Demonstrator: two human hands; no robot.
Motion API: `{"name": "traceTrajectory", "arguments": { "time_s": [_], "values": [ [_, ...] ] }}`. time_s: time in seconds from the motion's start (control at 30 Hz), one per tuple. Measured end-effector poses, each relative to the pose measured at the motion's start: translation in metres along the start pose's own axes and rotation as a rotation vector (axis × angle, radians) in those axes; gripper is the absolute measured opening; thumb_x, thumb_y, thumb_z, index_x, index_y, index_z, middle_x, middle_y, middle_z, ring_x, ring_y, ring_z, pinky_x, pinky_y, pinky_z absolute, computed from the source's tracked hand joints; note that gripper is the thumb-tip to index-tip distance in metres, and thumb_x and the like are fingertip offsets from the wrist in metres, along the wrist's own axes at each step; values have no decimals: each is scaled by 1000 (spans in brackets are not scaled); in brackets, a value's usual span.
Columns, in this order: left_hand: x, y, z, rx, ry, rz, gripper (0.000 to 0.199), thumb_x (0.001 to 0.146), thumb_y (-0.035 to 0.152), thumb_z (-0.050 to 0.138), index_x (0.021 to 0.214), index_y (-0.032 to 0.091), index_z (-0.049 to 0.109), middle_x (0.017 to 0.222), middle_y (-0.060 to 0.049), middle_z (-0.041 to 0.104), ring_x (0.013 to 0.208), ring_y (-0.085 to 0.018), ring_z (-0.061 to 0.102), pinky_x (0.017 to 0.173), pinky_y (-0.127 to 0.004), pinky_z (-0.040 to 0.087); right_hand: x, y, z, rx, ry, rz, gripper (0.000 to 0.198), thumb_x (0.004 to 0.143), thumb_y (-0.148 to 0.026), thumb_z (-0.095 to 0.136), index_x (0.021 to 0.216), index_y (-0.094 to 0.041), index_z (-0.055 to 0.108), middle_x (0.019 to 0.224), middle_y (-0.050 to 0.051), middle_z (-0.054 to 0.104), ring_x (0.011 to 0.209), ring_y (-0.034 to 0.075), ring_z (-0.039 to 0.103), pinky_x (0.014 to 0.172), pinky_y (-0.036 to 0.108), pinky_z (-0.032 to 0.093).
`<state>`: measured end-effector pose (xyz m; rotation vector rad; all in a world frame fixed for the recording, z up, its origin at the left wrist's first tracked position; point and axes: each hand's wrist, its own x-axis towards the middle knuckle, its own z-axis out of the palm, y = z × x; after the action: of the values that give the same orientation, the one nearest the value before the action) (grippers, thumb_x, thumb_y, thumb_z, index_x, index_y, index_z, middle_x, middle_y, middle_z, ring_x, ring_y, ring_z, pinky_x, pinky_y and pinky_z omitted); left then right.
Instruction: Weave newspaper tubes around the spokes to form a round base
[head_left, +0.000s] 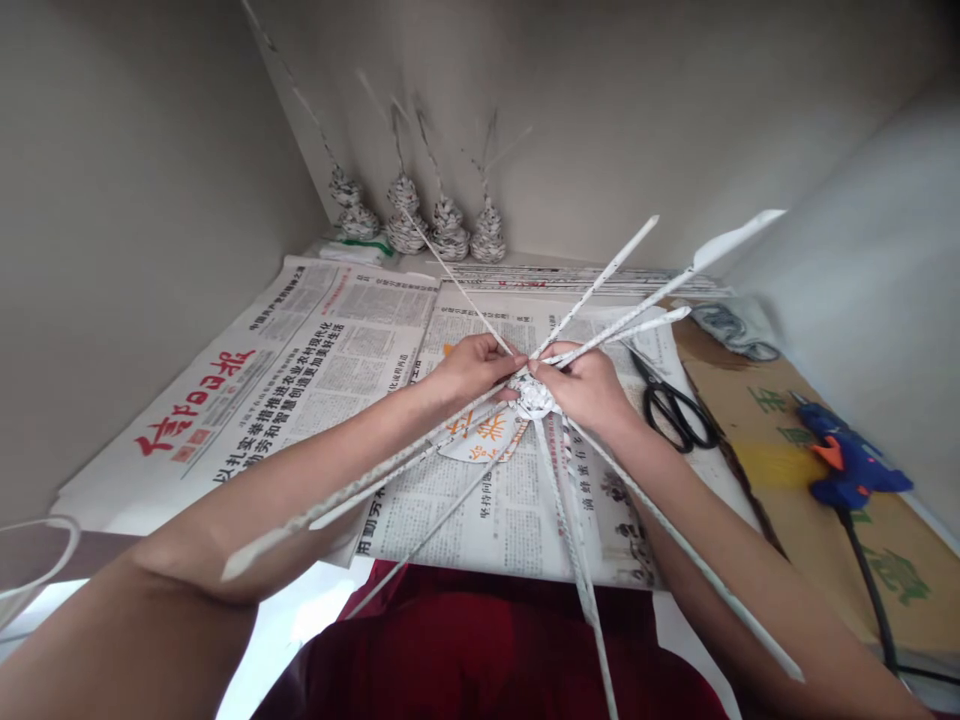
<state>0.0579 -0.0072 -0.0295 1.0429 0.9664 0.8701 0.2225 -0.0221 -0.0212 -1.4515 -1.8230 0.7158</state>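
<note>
A small woven paper piece (535, 398) is held between my two hands over the newspaper, with several rolled paper strips (600, 275) radiating from its middle. My left hand (480, 365) pinches a strip at the piece's upper left edge, its fingers closed. On the other side my right hand (585, 380) grips the weaving and strips near the top, thumb pressed close to the left thumb. Some strips cross over my forearms, and others hang toward my lap. Under the weaving lies a white card with orange characters (480, 435), partly covered.
Newspaper sheets (300, 370) cover the table. Black-handled scissors (679, 410) lie right of my right hand. A blue glue gun (855, 455) rests on cardboard (780, 420). Several woven gourd shapes (450, 230) stand at the back wall, near a bundle of paper sticks (585, 280).
</note>
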Motion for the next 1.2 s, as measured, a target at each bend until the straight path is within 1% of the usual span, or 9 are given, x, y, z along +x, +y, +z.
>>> {"name": "traceTrajectory", "arguments": {
  "time_s": [0.1,0.27,0.57,0.63,0.7,0.77,0.93,1.07,1.2],
  "values": [
    [0,1,1,-20,21,-12,16,73,18,71,77,11,58,67,-2,63,58,-10,60,56,-23,54,0,-1,0,31,17,8,17,75,-31,57,71,-18,67,63,1,64,56,14,53,54,25,39],
    [1,-1,1,-59,56,-48,17,75,24,70,77,13,58,69,-2,62,57,-10,58,57,-25,54,-1,0,0,49,11,9,18,76,-33,57,72,-18,66,61,1,63,54,13,52,52,25,38],
    [3,-4,1,-46,100,5,18,76,20,69,74,14,52,58,3,54,51,-8,53,55,-25,53,0,-1,0,40,31,50,17,75,-32,57,69,-18,65,58,0,61,53,13,52,51,24,37],
    [3,-3,1,-61,83,-10,23,73,23,72,74,14,51,62,1,58,54,-9,56,55,-25,54,0,0,0,50,27,47,18,75,-33,57,70,-18,65,58,0,60,52,13,50,50,24,37],
    [3,-2,0,-61,30,-20,28,67,25,77,77,13,54,68,-2,63,58,-11,60,55,-24,53,0,0,1,48,28,36,18,75,-34,57,71,-18,65,57,-1,59,50,13,48,49,24,35],
    [3,-2,-2,-43,-8,-8,32,63,25,80,79,12,57,70,-3,64,59,-11,61,54,-23,52,0,-1,1,40,26,20,18,75,-34,58,71,-18,64,55,-1,57,48,12,46,47,24,33],
    [3,-2,-3,32,-26,21,24,66,25,77,70,12,57,59,1,59,52,-8,56,51,-21,50,-1,-1,2,37,14,23,18,75,-34,57,69,-19,63,51,-3,52,45,11,43,45,24,30],
    [1,0,-2,25,-29,22,23,67,23,76,68,12,56,57,1,57,50,-8,54,49,-20,49,-1,0,2,37,25,17,19,76,-34,56,70,-18,65,55,-1,56,48,12,45,48,24,33],
    [1,-1,-1,-18,-33,32,25,68,22,76,66,13,53,54,3,53,49,-7,53,52,-22,51,-1,-2,0,23,24,13,19,76,-33,56,71,-18,65,59,0,60,52,13,49,52,24,36]
  ]
}}
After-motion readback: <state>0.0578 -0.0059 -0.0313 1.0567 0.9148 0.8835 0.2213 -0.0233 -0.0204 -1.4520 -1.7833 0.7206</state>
